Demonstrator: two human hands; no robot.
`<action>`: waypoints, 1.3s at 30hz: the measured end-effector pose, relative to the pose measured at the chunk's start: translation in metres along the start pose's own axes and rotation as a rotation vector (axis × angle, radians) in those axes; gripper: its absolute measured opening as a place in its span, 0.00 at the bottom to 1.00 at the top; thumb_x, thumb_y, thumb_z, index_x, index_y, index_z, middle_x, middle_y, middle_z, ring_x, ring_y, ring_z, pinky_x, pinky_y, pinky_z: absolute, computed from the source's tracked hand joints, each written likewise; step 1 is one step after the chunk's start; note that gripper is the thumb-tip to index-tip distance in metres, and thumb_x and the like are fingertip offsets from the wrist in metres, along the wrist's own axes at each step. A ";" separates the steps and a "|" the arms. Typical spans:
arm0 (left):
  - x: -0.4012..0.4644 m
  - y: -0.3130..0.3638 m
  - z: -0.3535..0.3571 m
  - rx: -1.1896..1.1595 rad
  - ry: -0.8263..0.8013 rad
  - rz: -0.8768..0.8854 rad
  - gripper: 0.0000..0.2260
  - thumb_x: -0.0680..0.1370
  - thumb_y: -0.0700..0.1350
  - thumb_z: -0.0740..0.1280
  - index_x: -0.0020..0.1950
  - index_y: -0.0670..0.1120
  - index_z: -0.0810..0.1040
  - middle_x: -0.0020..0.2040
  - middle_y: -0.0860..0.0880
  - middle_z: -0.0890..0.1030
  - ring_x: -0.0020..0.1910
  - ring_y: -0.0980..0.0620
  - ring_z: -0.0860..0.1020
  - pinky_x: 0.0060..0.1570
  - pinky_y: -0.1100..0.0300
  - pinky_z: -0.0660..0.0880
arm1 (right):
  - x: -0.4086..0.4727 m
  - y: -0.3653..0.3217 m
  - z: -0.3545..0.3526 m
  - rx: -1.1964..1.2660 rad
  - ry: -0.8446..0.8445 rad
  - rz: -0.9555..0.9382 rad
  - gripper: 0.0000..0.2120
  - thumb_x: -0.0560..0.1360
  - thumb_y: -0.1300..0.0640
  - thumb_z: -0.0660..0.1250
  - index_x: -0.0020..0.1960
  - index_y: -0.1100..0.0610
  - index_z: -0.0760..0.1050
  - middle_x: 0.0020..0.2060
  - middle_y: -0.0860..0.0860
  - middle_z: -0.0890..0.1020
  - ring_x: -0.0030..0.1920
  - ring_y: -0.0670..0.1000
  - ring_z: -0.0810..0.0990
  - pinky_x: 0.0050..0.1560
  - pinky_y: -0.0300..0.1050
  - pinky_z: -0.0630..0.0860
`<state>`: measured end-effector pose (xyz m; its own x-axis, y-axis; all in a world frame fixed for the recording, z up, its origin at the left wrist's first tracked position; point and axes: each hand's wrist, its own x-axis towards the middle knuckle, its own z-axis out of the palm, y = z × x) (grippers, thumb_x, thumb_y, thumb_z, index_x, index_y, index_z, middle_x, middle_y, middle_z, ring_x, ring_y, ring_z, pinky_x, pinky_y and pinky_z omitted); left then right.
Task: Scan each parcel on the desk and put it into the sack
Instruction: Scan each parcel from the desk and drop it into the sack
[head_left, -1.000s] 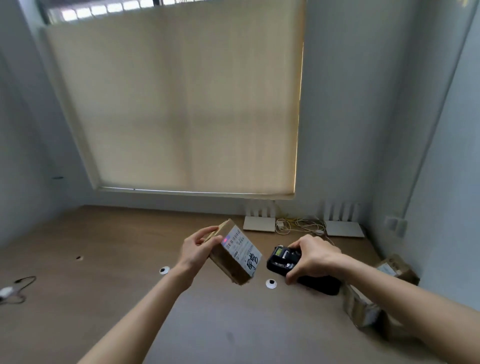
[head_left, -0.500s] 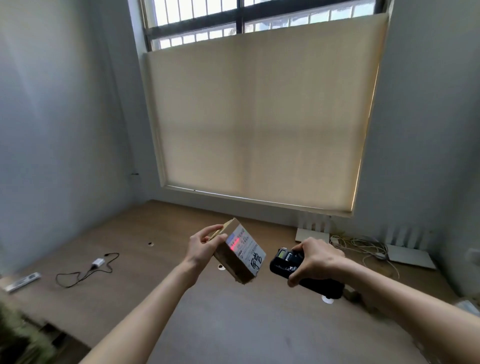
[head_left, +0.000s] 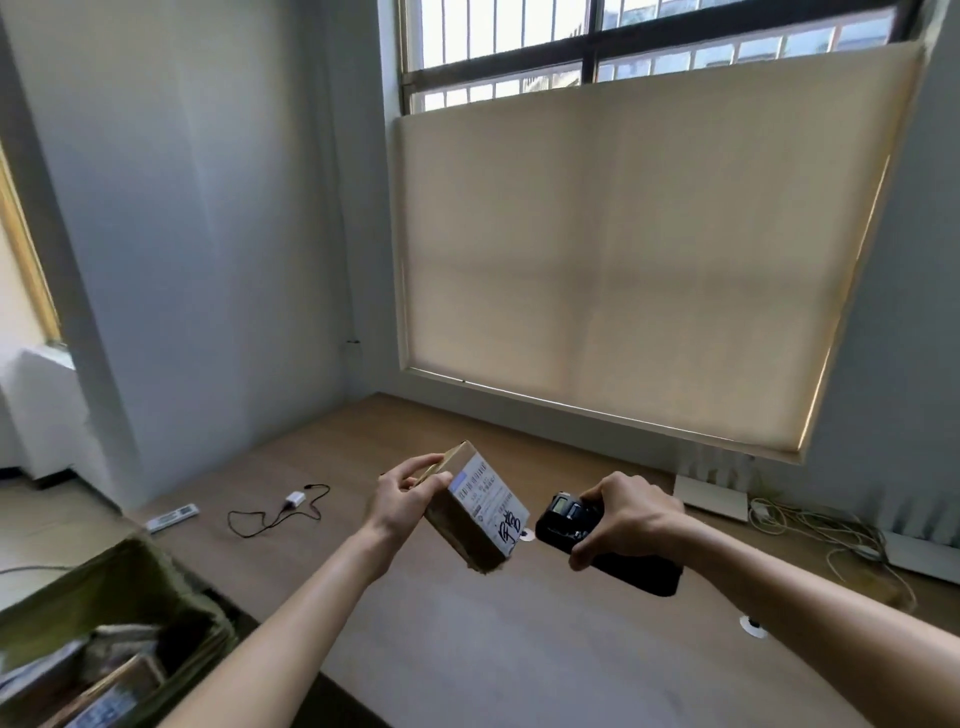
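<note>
The open sack (head_left: 104, 613) stands nearest you at lower left, below the desk edge, with parcels already inside. Above the desk (head_left: 467, 649), your left hand (head_left: 400, 501) pinches the box (head_left: 475, 512) by its upper end, label tilted toward the scanner (head_left: 597, 540) gripped in your right hand (head_left: 626, 517). You appear to be at the scan step; next, carry the box left and down into the sack.

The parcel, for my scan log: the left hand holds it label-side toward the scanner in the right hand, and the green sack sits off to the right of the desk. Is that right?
Not quite. The head view shows the green sack at the lower left, beside the desk, not to the right. The rest holds: the left hand holds the parcel label-side toward the scanner in the right hand.
</note>
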<state>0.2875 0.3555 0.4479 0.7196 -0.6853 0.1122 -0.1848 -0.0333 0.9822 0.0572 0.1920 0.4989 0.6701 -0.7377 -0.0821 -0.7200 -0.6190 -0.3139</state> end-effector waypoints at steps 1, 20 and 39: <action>-0.001 -0.003 -0.014 0.002 0.014 -0.003 0.19 0.68 0.58 0.70 0.58 0.58 0.82 0.54 0.44 0.83 0.56 0.46 0.80 0.60 0.45 0.79 | 0.002 -0.013 0.004 0.002 -0.005 -0.011 0.28 0.54 0.36 0.82 0.52 0.40 0.85 0.41 0.41 0.86 0.43 0.44 0.84 0.39 0.38 0.75; -0.008 -0.128 -0.292 -0.315 0.502 -0.254 0.22 0.76 0.55 0.72 0.69 0.54 0.75 0.59 0.47 0.83 0.55 0.47 0.82 0.52 0.47 0.82 | 0.085 -0.318 0.174 0.710 -0.404 -0.376 0.14 0.67 0.55 0.83 0.49 0.56 0.85 0.37 0.50 0.86 0.36 0.45 0.84 0.36 0.35 0.77; 0.063 -0.318 -0.547 -0.103 0.802 -0.559 0.15 0.78 0.56 0.70 0.61 0.50 0.76 0.54 0.50 0.80 0.49 0.54 0.80 0.49 0.47 0.82 | 0.263 -0.597 0.422 0.619 -0.726 -0.495 0.27 0.61 0.51 0.85 0.58 0.53 0.82 0.46 0.49 0.86 0.45 0.50 0.86 0.44 0.41 0.83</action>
<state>0.7571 0.7209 0.2251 0.9336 0.1087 -0.3416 0.3529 -0.1127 0.9288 0.7396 0.4812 0.2650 0.9561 0.0201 -0.2924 -0.2588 -0.4105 -0.8744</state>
